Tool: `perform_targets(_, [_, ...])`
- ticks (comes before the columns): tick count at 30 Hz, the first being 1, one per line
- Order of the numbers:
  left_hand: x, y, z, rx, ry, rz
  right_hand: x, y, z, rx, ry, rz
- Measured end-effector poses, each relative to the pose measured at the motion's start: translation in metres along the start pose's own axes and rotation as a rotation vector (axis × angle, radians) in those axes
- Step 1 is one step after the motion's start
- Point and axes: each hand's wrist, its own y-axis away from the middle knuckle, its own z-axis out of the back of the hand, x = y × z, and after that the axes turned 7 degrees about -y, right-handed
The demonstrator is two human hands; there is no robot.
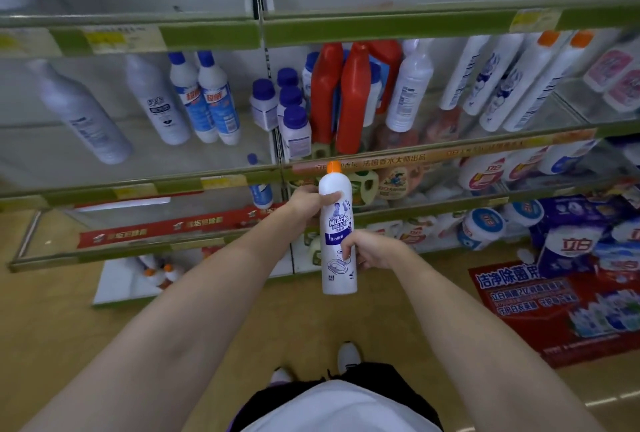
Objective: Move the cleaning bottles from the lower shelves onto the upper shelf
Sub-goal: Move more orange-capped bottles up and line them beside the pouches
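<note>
A white Mr Muscle cleaning bottle (337,224) with an orange cap stands upright in front of the shelves, held by both hands. My left hand (306,201) grips its upper part just below the shoulder. My right hand (369,251) grips its lower part from the right. The upper shelf (138,2) at the top looks bare behind its green rail. On the bottom shelf at the left stand more orange-capped bottles (161,272).
The middle shelf (221,182) carries white bottles with blue caps, red jugs and tall white bottles with orange caps on the right. Lower right shelves hold detergent tubs and bags. A red poster (554,310) lies on the floor. My shoes show below.
</note>
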Motion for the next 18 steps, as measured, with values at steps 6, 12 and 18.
perform_targets(6, [0.001, 0.004, -0.005, -0.046, -0.075, -0.001, -0.005, -0.001, 0.002, 0.030, -0.003, 0.001])
perform_targets(12, [0.000, 0.008, -0.011, -0.025, -0.025, 0.050, -0.009, -0.001, 0.016, 0.032, 0.081, 0.021])
perform_targets(18, [-0.003, 0.016, -0.012, 0.032, 0.076, 0.141, -0.001, 0.001, 0.035, 0.022, 0.248, 0.013])
